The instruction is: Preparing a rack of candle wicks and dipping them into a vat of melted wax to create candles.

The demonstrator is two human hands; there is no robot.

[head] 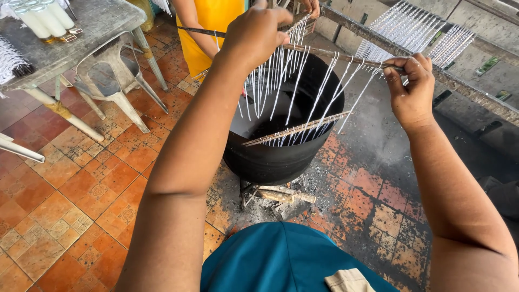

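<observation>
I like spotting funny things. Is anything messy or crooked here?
Yes. The lower stick of the strung frame hangs tilted over the black pot, not level with the upper stick. Ash and charred wood lie scattered on the tiles beneath.

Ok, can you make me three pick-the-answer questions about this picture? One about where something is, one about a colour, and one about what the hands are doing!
1. Where does the pot stand?
A. on the table
B. on the floor, over a fire
C. on a chair

2. What colour are the strings hanging from the stick?
A. white
B. red
C. green

3. What are the two hands doing?
A. resting in the lap
B. each holding a cup
C. gripping the stick, one at each end

Answers:
1. B: the pot sits on the tiled floor with burnt wood and ash beneath it.
2. A: every string looks white against the black pot.
3. C: the left hand and the right hand close around the stick above the pot.
</observation>
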